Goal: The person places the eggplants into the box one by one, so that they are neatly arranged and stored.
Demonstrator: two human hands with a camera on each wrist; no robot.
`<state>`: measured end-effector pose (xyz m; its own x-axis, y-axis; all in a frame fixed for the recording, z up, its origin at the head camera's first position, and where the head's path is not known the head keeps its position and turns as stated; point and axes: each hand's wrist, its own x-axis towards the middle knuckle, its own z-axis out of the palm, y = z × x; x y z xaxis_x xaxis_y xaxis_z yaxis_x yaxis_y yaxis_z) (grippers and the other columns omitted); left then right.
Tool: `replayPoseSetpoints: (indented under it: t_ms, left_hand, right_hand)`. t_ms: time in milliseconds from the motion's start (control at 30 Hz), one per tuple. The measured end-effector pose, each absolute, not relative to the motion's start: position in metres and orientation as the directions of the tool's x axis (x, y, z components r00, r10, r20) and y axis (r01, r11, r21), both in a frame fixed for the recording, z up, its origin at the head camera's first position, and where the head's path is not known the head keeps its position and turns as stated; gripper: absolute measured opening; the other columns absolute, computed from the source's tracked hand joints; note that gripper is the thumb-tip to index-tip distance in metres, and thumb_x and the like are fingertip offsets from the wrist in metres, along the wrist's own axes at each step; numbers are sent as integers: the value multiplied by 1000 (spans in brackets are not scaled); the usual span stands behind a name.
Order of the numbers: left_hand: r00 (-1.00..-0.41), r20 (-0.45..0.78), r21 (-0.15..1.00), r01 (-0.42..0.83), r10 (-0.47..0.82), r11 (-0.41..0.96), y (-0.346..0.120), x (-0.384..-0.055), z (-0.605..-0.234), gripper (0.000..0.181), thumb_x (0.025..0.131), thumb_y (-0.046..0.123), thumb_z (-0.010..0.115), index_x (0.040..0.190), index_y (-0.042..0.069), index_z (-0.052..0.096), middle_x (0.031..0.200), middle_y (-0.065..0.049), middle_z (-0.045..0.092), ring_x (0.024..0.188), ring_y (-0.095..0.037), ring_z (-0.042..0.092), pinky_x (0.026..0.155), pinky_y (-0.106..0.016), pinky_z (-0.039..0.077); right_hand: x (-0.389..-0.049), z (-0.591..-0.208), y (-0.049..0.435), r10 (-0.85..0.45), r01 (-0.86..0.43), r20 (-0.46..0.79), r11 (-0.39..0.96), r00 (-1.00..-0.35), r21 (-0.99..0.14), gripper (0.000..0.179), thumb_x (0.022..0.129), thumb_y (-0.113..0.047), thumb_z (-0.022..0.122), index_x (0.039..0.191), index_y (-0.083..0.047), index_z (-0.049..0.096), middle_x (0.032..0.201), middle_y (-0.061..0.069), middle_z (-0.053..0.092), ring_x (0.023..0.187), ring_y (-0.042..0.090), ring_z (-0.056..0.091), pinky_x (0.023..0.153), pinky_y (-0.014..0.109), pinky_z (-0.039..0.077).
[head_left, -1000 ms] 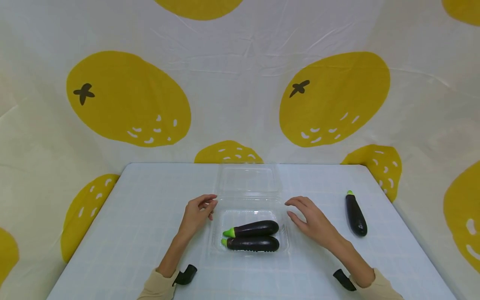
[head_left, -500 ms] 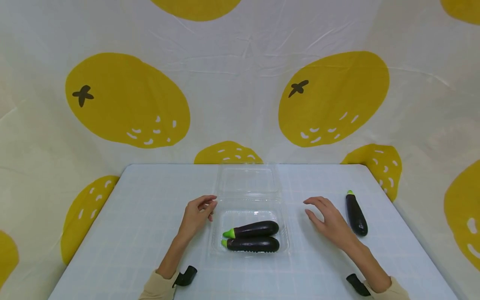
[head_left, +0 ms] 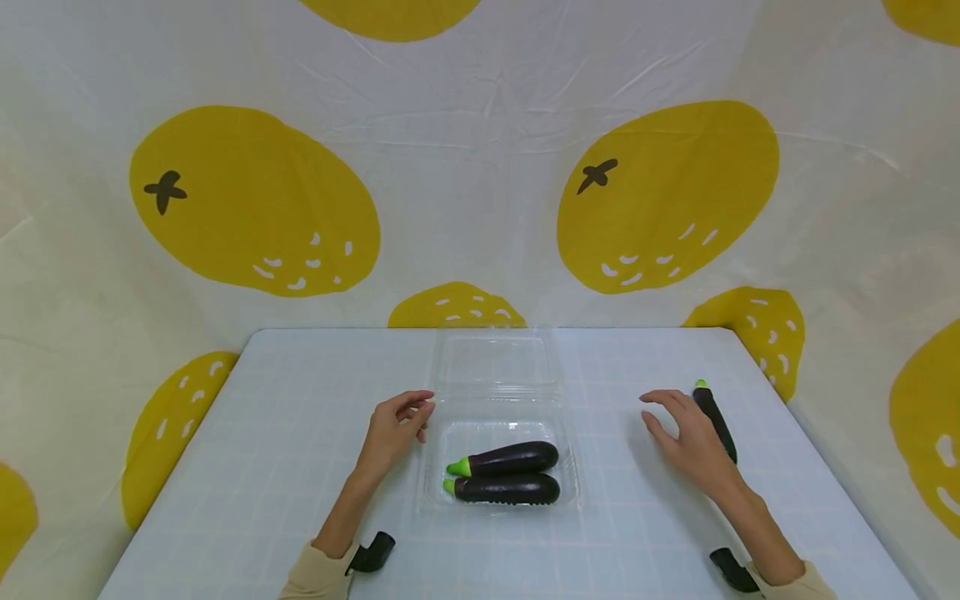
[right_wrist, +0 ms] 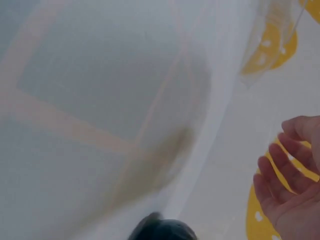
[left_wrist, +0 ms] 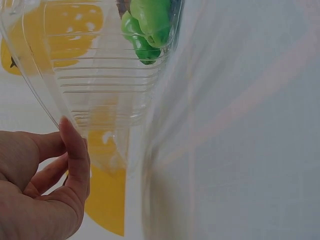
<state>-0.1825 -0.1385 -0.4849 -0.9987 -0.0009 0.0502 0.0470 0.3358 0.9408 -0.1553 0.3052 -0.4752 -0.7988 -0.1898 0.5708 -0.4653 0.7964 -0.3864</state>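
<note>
Two dark purple eggplants with green stem ends, an upper one [head_left: 513, 458] and a lower one [head_left: 506, 488], lie side by side in the base of an open clear plastic clamshell container [head_left: 567, 492]. My left hand [head_left: 396, 427] is at the container's left edge by the hinge; thumb and finger pinch its rim, as the left wrist view shows. To the right, my right hand [head_left: 693, 442] is above the table, empty, with fingers loosely bent and spread from the thumb. It partly covers a third eggplant [head_left: 714, 417] on the table. In the right wrist view the fingers [right_wrist: 280, 175] hold nothing.
The container's clear lid [head_left: 495, 358] lies folded back toward the table's far edge. A pale checked cloth covers the table [head_left: 300, 467]. Behind it hangs a white backdrop [head_left: 468, 208] with large yellow fruit prints. A dark rounded shape [right_wrist: 162, 230] shows low in the right wrist view.
My right hand has moved right, away from the container's right side to beside the third eggplant, now partly covering it. The left hand and the container have stayed put.
</note>
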Motion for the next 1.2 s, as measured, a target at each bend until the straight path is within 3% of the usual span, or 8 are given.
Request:
replayPoseSetpoints:
  t_ms: [333,933,1000,1067,1133,1200]
  left_hand:
    - [-999,44,940,41,-2,337,-138,-183,-486,27,99,15,70,124,4,72,99,-10,68,60,-21,61,64,-21,52]
    - [-999,46,952,48,12,301,-138,-181,-483,28,99,11,69,124,-1,70,100,-19,69,58,-18,60,61,-23,50]
    - [-999,47,953,49,12,299,-138,-181,-483,28,99,12,69,124,-1,70,100,-19,69,58,-18,60,61,-23,50]
    - [-999,49,954,50,12,297,-138,-182,-484,28,99,11,69,124,-1,70,99,-18,69,58,-18,60,61,-23,50]
    - [-999,48,953,50,13,299,-138,-182,-484,28,99,12,69,124,-1,70,99,-18,69,58,-18,61,61,-23,50]
    - [-999,47,952,48,12,303,-138,-183,-484,28,99,12,69,124,0,70,99,-16,69,59,-19,61,61,-23,50]
  right_hand:
    - [-153,-478,331,-82,-353,498,804,-863,-479,25,93,1,72,117,-1,68,117,14,65,111,34,57,98,-1,21]
    - [-150,-490,371,-24,-318,503,800,-864,-509,30,90,4,74,120,2,66,121,24,61,111,40,54,98,1,21]
    - [-150,-490,374,-16,-291,477,811,-879,-508,31,91,3,74,121,3,65,123,26,59,113,43,53,108,14,30]
    - [-149,-490,376,-13,-265,446,820,-895,-507,32,92,2,73,122,4,64,125,29,56,115,47,51,111,38,40]
    - [-149,-490,378,-8,-240,416,828,-909,-507,33,92,2,73,123,5,63,126,32,54,116,51,50,102,61,41]
    - [-148,-489,378,-3,-213,385,836,-923,-505,34,92,2,73,124,6,61,127,35,52,117,53,48,94,71,40]
